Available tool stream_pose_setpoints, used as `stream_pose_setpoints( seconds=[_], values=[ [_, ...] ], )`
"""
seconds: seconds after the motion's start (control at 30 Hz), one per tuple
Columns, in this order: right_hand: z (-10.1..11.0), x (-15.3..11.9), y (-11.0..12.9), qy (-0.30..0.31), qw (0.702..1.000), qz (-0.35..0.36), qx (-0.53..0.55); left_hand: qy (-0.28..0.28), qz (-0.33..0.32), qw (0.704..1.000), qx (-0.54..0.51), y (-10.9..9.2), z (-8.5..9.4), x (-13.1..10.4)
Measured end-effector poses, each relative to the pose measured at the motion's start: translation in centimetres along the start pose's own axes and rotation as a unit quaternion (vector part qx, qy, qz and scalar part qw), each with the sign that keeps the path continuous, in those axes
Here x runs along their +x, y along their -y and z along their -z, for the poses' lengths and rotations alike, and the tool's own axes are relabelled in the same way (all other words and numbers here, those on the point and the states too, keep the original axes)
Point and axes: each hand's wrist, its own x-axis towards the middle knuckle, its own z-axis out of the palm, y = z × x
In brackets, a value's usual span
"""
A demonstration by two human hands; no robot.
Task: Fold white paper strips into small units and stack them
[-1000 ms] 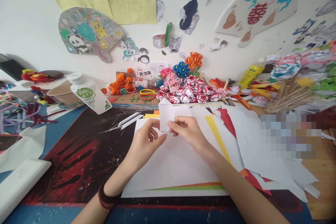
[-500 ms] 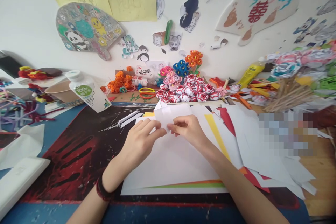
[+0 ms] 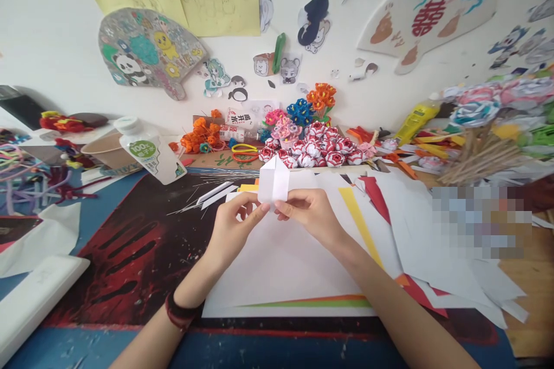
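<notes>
A small folded white paper (image 3: pixel 274 180) with a pointed top stands upright above the stack of white sheets (image 3: pixel 285 265). My left hand (image 3: pixel 236 222) pinches its lower left corner between thumb and fingers. At the lower right corner, my right hand (image 3: pixel 309 213) grips the same paper, with the two thumbs close together. Green and orange sheet edges show at the front of the stack. A dark band circles my left wrist.
A white bottle (image 3: pixel 149 150) stands at the back left, beside a paper cup (image 3: pixel 106 149). Red-and-white paper flowers (image 3: pixel 318 147) line the back. Loose white sheets (image 3: pixel 428 242) lie right, near a yellow bottle (image 3: pixel 418 118). A white box (image 3: pixel 43 300) sits at the left.
The folded paper now shows a clear pointed top and centre crease. My left hand's fingers have closed on its lower left, where before they were just beside it.
</notes>
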Motion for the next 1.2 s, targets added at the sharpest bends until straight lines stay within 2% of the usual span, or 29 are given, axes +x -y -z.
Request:
stream_pose_setpoints(
  seconds=[0.33, 0.9, 1.2],
  values=[
    [-0.21, -0.06, 0.22, 0.034, 0.998, -0.037, 0.024, -0.024, 0.048, 0.992, -0.113, 0.31, -0.49, -0.30],
    [-0.32, -0.18, 0.13, 0.050, 0.995, -0.077, 0.044, -0.037, 0.056, 0.993, -0.102, -0.22, -0.75, -0.52],
    [-0.36, -0.05, -0.02, 0.053, 0.996, -0.068, 0.039, -0.016, 0.078, 0.984, -0.157, -0.28, -0.86, -0.69]
  ],
)
